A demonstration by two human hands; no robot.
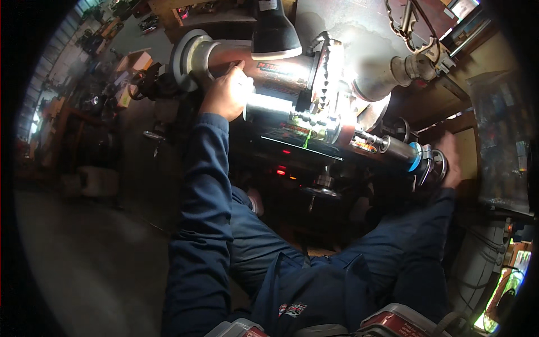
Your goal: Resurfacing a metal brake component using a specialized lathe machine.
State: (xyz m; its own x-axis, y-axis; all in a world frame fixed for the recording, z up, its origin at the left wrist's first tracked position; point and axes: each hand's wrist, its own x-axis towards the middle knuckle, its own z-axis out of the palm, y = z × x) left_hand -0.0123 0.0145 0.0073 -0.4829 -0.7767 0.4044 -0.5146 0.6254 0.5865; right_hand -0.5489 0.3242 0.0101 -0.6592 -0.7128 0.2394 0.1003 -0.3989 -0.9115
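A metal machine with a long cylindrical body (283,76) stands in front of me, lit by a bright lamp. My left hand (227,92) rests on its left part, beside a round grey flange (188,60). The fingers of that hand are curled in, and what they hold, if anything, is hidden. Just right of it lies a shiny metal cylinder (269,108), in line with a spindle (368,137). At the machine's right end, my right hand (451,163) is beside a chrome handwheel (439,165) next to a blue ring (415,156). Motion smears its fingers.
A black lamp-like head (275,33) hangs above the machine's body. A pale metal housing (387,76) stands behind. Below the machine is another handwheel (321,192). A hanging plastic sheet (502,140) is at the right. Open boxes (135,63) sit at the far left.
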